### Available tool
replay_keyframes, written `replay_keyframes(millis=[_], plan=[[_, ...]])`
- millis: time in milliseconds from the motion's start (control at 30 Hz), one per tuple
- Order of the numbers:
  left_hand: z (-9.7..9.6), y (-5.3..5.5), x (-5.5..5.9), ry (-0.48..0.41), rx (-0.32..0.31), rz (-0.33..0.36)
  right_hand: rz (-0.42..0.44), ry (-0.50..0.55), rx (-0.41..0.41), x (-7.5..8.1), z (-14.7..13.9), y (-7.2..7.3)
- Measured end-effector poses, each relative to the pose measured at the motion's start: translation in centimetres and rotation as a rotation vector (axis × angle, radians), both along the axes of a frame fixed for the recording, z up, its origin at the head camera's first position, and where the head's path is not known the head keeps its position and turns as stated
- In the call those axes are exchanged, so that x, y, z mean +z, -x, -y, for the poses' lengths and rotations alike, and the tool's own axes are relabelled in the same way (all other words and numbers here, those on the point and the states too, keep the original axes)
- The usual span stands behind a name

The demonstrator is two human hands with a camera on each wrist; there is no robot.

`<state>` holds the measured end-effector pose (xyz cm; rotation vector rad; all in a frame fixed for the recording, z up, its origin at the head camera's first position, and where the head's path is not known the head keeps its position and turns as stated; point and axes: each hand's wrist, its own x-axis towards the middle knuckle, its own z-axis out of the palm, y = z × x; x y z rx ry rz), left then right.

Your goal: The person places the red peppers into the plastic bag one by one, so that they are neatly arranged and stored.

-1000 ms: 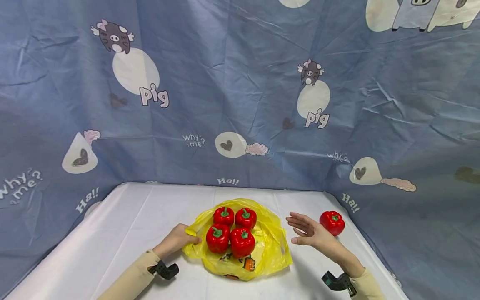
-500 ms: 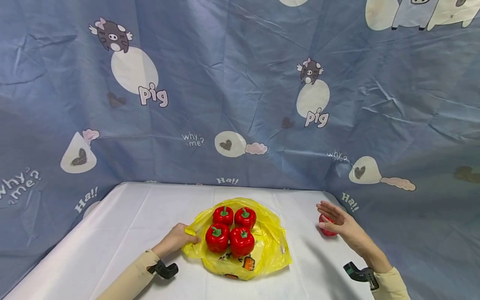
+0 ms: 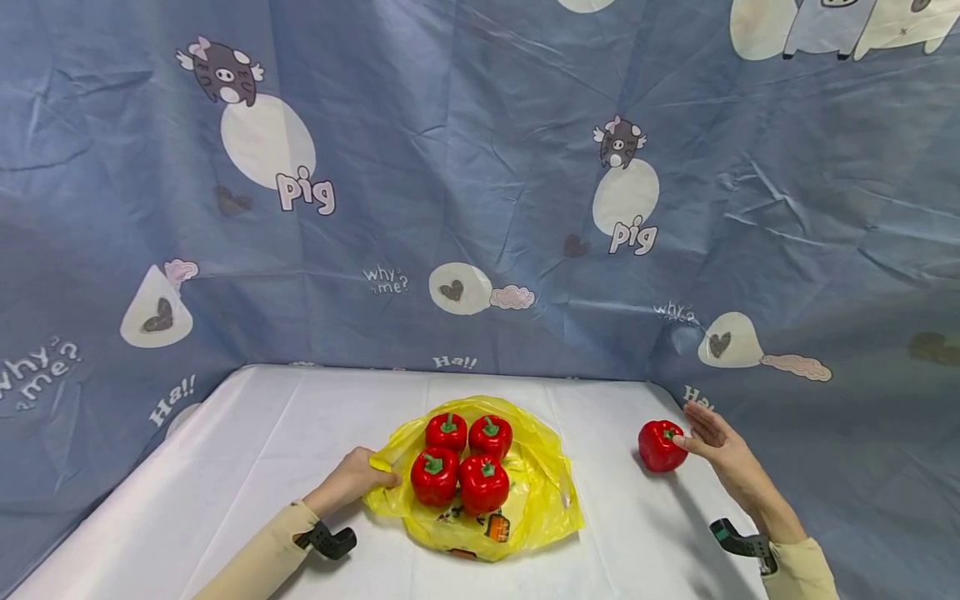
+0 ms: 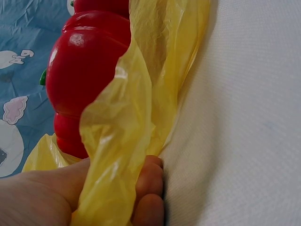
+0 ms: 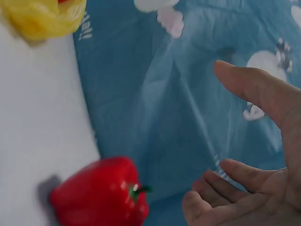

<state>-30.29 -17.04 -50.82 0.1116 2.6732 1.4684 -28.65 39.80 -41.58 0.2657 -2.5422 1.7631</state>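
A yellow plastic bag (image 3: 536, 500) lies spread on the table with several red bell peppers (image 3: 484, 485) standing on it. At its left edge my left hand (image 3: 356, 482) pinches the bag; the left wrist view shows the yellow film (image 4: 117, 141) between thumb and fingers, close beside a red pepper (image 4: 89, 70). My right hand (image 3: 727, 457) is raised at the right side, fingers spread and holding nothing. Just left of it a single red bell pepper (image 3: 662, 447) sits on the table. In the right wrist view that pepper (image 5: 101, 195) lies apart from my open fingers.
The white table (image 3: 300, 433) ends at its right edge close to the lone pepper. A blue patterned cloth (image 3: 480, 183) hangs behind and along both sides.
My right hand has moved right from near the bag, passing over the lone pepper to its right side. The left hand and the bag have stayed in place.
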Motion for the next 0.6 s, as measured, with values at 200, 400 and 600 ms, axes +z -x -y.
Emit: replay_keyframes(millis=[200, 400, 600], plan=[[-0.1, -0.1, 0.0, 0.006, 0.003, -0.004, 0.075, 0.013, -0.051, -1.9, -1.5, 1.2], [0.0, 0.0, -0.2, 0.005, -0.004, -0.005, 0.124, 0.047, -0.091, -3.9, -1.9, 2.1], [0.0, 0.0, -0.2, 0.01, 0.003, -0.011, 0.18, 0.05, -0.129, -5.3, -1.8, 3.0]])
